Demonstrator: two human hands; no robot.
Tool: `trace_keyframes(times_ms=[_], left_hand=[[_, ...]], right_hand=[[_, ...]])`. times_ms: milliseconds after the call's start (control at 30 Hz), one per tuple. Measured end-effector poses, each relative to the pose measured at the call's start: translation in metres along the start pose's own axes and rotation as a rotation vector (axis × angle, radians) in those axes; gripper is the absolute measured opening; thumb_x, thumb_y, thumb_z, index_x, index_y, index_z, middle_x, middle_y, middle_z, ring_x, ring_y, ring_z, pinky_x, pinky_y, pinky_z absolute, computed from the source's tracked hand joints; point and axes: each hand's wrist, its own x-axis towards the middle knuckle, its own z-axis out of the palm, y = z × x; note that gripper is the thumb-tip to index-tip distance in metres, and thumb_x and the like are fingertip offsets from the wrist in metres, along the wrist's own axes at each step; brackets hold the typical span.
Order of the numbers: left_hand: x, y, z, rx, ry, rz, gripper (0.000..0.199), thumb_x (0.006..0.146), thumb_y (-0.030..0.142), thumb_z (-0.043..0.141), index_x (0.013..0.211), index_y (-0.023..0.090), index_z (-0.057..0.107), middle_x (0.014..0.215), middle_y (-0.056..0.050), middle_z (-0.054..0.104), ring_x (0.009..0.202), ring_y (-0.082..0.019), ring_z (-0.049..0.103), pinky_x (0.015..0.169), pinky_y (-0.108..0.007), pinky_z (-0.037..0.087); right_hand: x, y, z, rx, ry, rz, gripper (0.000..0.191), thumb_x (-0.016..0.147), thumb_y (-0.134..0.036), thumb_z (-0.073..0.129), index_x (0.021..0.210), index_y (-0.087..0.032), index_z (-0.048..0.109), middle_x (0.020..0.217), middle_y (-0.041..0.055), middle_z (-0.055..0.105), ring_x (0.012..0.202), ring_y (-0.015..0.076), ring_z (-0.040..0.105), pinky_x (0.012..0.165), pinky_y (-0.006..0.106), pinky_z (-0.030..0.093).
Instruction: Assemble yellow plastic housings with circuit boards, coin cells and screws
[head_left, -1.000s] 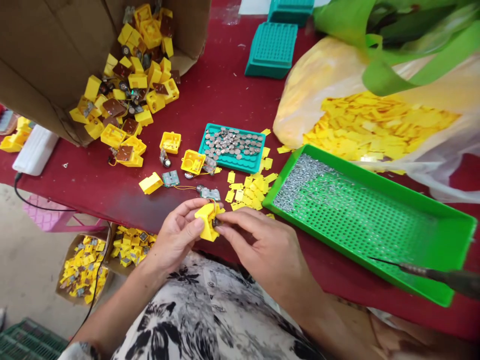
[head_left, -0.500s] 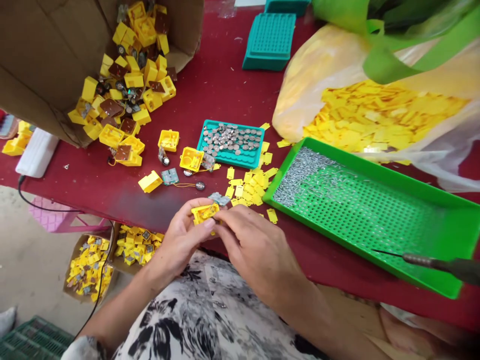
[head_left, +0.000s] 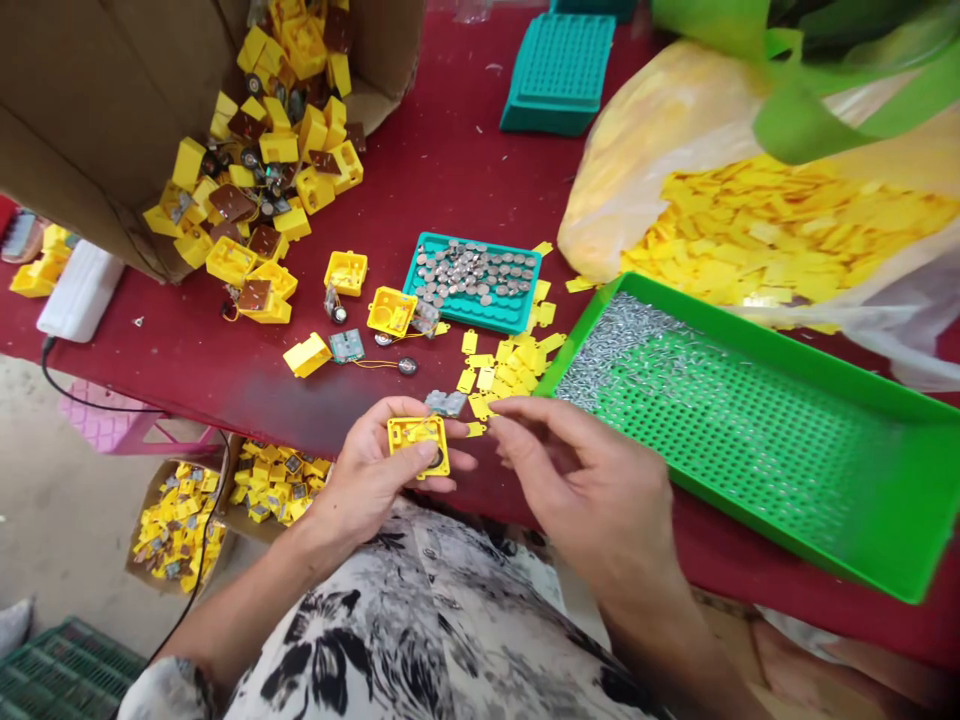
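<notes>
My left hand holds a yellow square case, its open side up, the thumb pressing on a round dark part inside it. To the right, my right hand is off the case, thumb and forefinger apart, with nothing visible between them. Its fingertips are beside the pile of yellow flat covers. A grey circuit piece lies just beyond the case. Farther off are a teal tray of coin cells and a green circuit board wired to a small round part.
A green perforated tray with small metal screws stands at the right. Behind it lies a plastic bag of yellow covers. A cardboard box spills yellow cases at the left. A teal block stands at the back.
My right hand has let go of the yellow case and moved right, towards the covers. The case now lies flatter in my left hand. The view has shifted slightly.
</notes>
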Motion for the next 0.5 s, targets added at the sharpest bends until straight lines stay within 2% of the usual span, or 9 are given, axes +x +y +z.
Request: trace_keyframes(times_ms=[33, 133, 200, 233, 300, 400, 500], left_hand=[[-0.001, 0.000, 0.000, 0.006, -0.022, -0.005, 0.036, 0.074, 0.025, 0.080, 0.095, 0.019, 0.051, 0.096, -0.006, 0.076, 0.076, -0.018, 0.075, 0.059, -0.021, 0.057], [-0.003, 0.000, -0.001, 0.026, -0.103, -0.025, 0.031, 0.077, 0.025, 0.077, 0.096, 0.019, 0.053, 0.100, -0.007, 0.076, 0.080, -0.018, 0.075, 0.063, -0.022, 0.058], [-0.004, -0.001, -0.002, 0.035, -0.131, -0.029, 0.029, 0.079, 0.025, 0.076, 0.097, 0.019, 0.054, 0.100, -0.007, 0.075, 0.082, -0.019, 0.075, 0.065, -0.023, 0.058], [-0.004, -0.001, -0.003, 0.038, -0.130, -0.026, 0.028, 0.080, 0.025, 0.076, 0.098, 0.019, 0.055, 0.100, -0.007, 0.075, 0.083, -0.019, 0.075, 0.066, -0.024, 0.058], [-0.004, -0.001, -0.003, 0.039, -0.100, -0.027, 0.029, 0.079, 0.026, 0.076, 0.099, 0.019, 0.055, 0.100, -0.008, 0.075, 0.083, -0.018, 0.074, 0.067, -0.024, 0.058], [-0.003, -0.001, -0.001, 0.027, -0.027, -0.060, 0.032, 0.077, 0.026, 0.077, 0.099, 0.018, 0.055, 0.097, -0.007, 0.074, 0.079, -0.017, 0.073, 0.067, -0.024, 0.057], [-0.001, -0.003, -0.001, -0.031, 0.025, -0.107, 0.032, 0.074, 0.021, 0.077, 0.097, 0.018, 0.055, 0.088, -0.003, 0.072, 0.074, -0.016, 0.071, 0.067, -0.026, 0.056]], right_hand=[[0.003, 0.003, 0.001, 0.090, -0.061, 0.095, 0.019, 0.090, -0.035, 0.059, 0.085, -0.019, 0.067, 0.074, 0.0034, 0.071, 0.061, 0.0151, 0.067, 0.056, 0.025, 0.055], [0.015, 0.012, 0.003, 0.460, -0.368, 0.355, 0.045, 0.088, -0.058, 0.055, 0.069, -0.017, 0.060, 0.058, 0.0020, 0.063, 0.045, 0.0121, 0.058, 0.042, 0.022, 0.048], [0.023, 0.014, 0.003, 0.644, -0.506, 0.454, 0.048, 0.083, -0.061, 0.060, 0.066, -0.016, 0.058, 0.057, 0.0014, 0.061, 0.043, 0.0104, 0.055, 0.041, 0.021, 0.047], [0.026, 0.014, 0.003, 0.685, -0.512, 0.474, 0.044, 0.080, -0.058, 0.064, 0.068, -0.016, 0.059, 0.057, 0.0007, 0.062, 0.043, 0.0096, 0.055, 0.042, 0.020, 0.047], [0.028, 0.012, 0.004, 0.671, -0.435, 0.438, 0.032, 0.078, -0.047, 0.070, 0.073, -0.016, 0.063, 0.058, -0.0006, 0.062, 0.045, 0.0088, 0.055, 0.043, 0.019, 0.048], [0.026, 0.003, 0.005, 0.510, -0.244, 0.300, 0.017, 0.079, -0.033, 0.068, 0.076, -0.017, 0.065, 0.060, -0.0006, 0.065, 0.050, 0.0100, 0.060, 0.048, 0.019, 0.051], [0.017, -0.010, 0.010, 0.344, -0.126, 0.183, 0.008, 0.080, -0.026, 0.064, 0.080, -0.018, 0.065, 0.065, -0.0001, 0.068, 0.053, 0.0122, 0.064, 0.049, 0.021, 0.054]])
